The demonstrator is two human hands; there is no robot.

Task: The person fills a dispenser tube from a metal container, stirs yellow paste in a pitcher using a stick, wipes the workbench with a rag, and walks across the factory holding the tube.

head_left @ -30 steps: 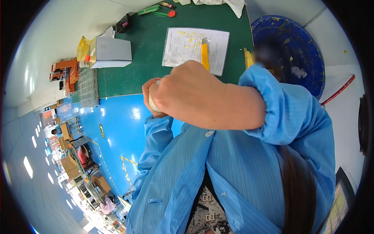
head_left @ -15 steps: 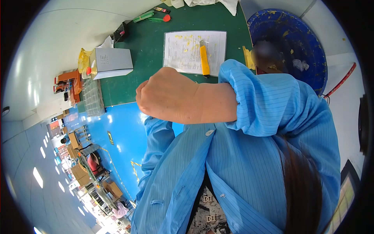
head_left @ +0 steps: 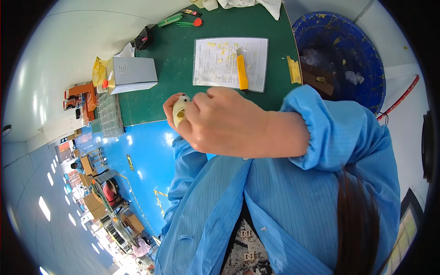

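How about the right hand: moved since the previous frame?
Yes: against the printed sheet, the right hand has shifted rightward in view and slightly toward the wearer.

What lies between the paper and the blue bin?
In the head view, green table, then a yellow strip at its edge, separate the paper from the bin.

A blue bin [head_left: 366,50] fills the upper right of the frame; a grey box [head_left: 135,73] sits upper left, and cardboard boxes [head_left: 92,205] show lower left.
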